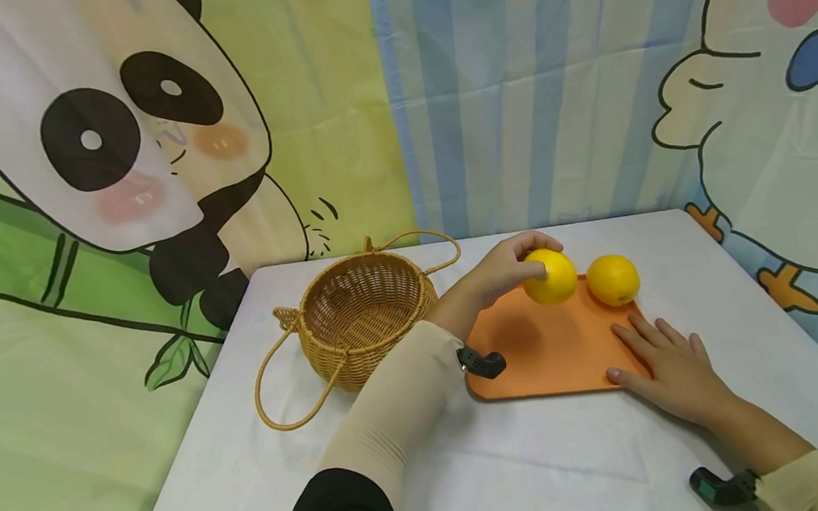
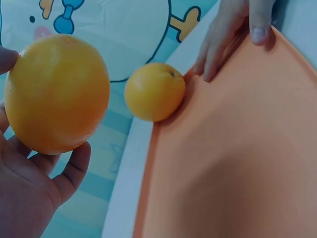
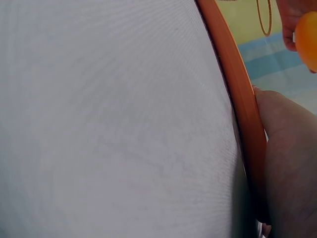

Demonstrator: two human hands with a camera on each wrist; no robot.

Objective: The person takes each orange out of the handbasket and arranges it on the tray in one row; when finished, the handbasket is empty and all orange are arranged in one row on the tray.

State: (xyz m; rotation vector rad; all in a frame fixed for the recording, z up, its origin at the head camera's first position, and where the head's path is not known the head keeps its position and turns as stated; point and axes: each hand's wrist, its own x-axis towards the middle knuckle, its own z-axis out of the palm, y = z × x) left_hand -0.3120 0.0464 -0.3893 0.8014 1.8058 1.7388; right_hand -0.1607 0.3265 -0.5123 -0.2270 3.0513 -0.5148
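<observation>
My left hand (image 1: 501, 270) grips a yellow orange (image 1: 551, 277), thumb on the near side and fingers round the far side. It holds the fruit raised above the orange tray (image 1: 549, 349), which bears a shadow below. In the left wrist view the held orange (image 2: 57, 94) fills the upper left. A second orange (image 1: 613, 280) sits in the tray's far right corner. Beside that fruit, my right hand (image 1: 671, 370) rests on the tray's right edge with fingers spread and fairly straight. Only the thumb side of the right hand (image 3: 292, 153) shows in the right wrist view.
Left of the tray stands a round wicker basket (image 1: 356, 313) with two loop handles, one drooping onto the table. My left forearm passes close to its right side. A white cloth covers the table (image 1: 529, 464). Behind it hangs a cartoon-printed curtain (image 1: 512, 92).
</observation>
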